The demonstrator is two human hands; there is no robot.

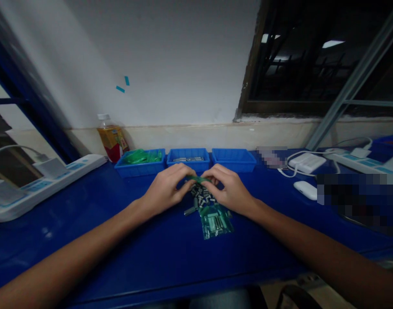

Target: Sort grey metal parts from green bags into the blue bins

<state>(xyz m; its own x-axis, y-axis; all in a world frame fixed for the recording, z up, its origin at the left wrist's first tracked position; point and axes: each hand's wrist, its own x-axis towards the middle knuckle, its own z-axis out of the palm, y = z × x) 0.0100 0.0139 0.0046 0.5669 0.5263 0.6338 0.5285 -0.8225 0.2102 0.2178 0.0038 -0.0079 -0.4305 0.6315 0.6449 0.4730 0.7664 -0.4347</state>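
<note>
My left hand (pixel 170 185) and my right hand (pixel 227 189) meet over the middle of the blue table, fingers pinched on the edge of a small green plastic bag (pixel 198 178). Most of that bag is hidden by the fingers. Just beneath and in front of them lies a loose heap of small metal cylinders (pixel 201 196), some silvery, some dark. Closer to me, a second green plastic bag (pixel 212 231) lies flat, with several slim metal pieces showing through it.
Along the wall stand a blue bin (pixel 140 171) of green bags, a blue bin (pixel 188 165) with metal rods, and another blue bin (pixel 234 165). A drink bottle (pixel 111 139), power strips (pixel 67 171) and a white case (pixel 306 190) flank them.
</note>
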